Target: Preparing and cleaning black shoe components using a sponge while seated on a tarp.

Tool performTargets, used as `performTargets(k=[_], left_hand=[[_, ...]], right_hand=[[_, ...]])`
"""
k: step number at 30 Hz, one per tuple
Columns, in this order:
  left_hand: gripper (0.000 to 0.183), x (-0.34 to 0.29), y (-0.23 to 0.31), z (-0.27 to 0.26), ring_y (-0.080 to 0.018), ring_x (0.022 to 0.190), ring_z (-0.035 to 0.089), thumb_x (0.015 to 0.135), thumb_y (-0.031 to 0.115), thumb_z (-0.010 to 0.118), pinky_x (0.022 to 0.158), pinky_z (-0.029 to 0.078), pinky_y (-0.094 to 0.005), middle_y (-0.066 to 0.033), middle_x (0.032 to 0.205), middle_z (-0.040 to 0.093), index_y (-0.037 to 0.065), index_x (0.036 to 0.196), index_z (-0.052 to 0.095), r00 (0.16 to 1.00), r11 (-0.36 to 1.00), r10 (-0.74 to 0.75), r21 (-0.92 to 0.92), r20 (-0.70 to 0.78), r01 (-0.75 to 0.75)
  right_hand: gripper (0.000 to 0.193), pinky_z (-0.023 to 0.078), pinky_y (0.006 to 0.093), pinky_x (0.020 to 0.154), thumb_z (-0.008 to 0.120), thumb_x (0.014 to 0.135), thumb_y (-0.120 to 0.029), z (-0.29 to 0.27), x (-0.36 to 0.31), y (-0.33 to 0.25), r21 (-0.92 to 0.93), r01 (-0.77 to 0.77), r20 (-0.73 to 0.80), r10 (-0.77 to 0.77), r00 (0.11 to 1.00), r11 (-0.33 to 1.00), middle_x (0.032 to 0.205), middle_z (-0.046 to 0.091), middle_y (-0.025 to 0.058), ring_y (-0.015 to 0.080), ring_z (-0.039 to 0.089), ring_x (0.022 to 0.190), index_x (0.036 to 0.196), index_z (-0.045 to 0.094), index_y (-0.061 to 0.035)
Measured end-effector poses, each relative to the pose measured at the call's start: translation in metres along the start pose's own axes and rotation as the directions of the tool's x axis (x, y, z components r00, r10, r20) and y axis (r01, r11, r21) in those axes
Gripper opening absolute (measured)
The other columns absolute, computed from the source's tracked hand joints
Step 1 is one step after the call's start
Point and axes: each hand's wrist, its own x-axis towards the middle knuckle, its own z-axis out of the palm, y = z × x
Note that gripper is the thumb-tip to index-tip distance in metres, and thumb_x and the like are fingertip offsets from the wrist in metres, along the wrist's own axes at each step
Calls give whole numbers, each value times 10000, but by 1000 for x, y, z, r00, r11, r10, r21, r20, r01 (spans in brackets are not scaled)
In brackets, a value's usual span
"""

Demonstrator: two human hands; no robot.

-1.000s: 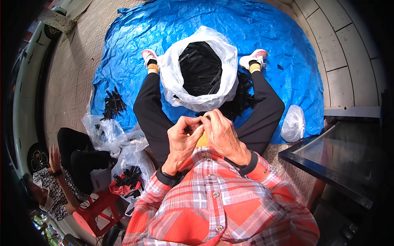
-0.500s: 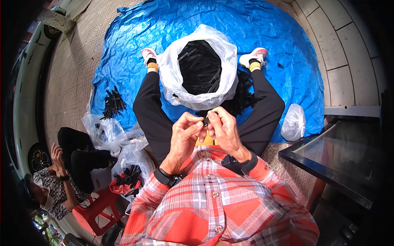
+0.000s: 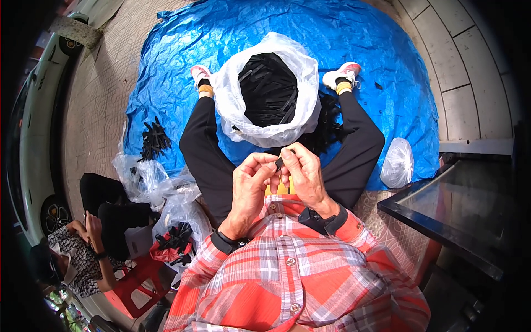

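Observation:
My left hand (image 3: pixel 251 185) and my right hand (image 3: pixel 306 176) meet in front of my shirt, fingertips close together. Between them they pinch a small black strip-like piece (image 3: pixel 280 163), its ends partly hidden by the fingers; its exact kind is unclear. Just beyond the hands, between my legs, stands a white plastic bag (image 3: pixel 225 102) with its mouth wide and rolled back. Inside lie many thin black strips (image 3: pixel 268 91). More black strips (image 3: pixel 327 130) are heaped beside the bag, next to my right leg.
A blue tarp (image 3: pixel 182 50) lies under the bag. On it are a small pile of black strips (image 3: pixel 156 139) and a tied clear bag (image 3: pixel 397 164). Clear plastic bags (image 3: pixel 182 207) lie at left. Another person (image 3: pixel 83 254) sits near a red stool (image 3: pixel 135 293). A dark-framed table (image 3: pixel 442 216) stands right.
Both my hands stay together on the black piece, with only slight finger movement. The other person's hands have dropped lower and closer to the body.

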Motion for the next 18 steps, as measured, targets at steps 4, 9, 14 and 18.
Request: performTargets(k=[4, 9, 14, 18], left_hand=[[103, -2, 2, -2, -114, 518, 517, 817, 23, 536, 459, 387, -208, -95, 711, 595, -3, 909, 572, 999, 998, 30, 60, 18, -31], [90, -2, 7, -1, -107, 530, 528, 810, 10, 543, 453, 385, -213, -91, 699, 604, 1, 890, 583, 1000, 997, 14, 71, 19, -15], [70, -3, 11, -3, -88, 536, 538, 780, -36, 586, 443, 404, -199, -77, 708, 613, -18, 847, 597, 999, 996, -45, 72, 5, 45], [71, -2, 7, -5, -75, 533, 530, 781, -34, 588, 431, 395, -193, -56, 687, 600, -20, 849, 600, 1000, 991, -24, 129, -4, 24]], right_hand=[[271, 369, 190, 418, 495, 913, -261, -2, -1, 0, 105, -61, 37, 57, 998, 993, 588, 485, -6, 44, 459, 469, 802, 524, -15], [272, 367, 188, 413, 501, 910, -266, -1, -2, 1, 198, -115, 56, 105, 993, 973, 599, 485, -1, 47, 461, 472, 802, 525, -17], [280, 374, 189, 416, 496, 912, -271, -2, -3, 4, 214, -135, 87, 119, 989, 967, 603, 490, 1, 50, 467, 474, 806, 530, -13], [273, 376, 204, 413, 499, 912, -258, -2, -3, -2, 96, -122, 67, 116, 991, 988, 595, 497, 13, 47, 464, 467, 806, 533, -9]])
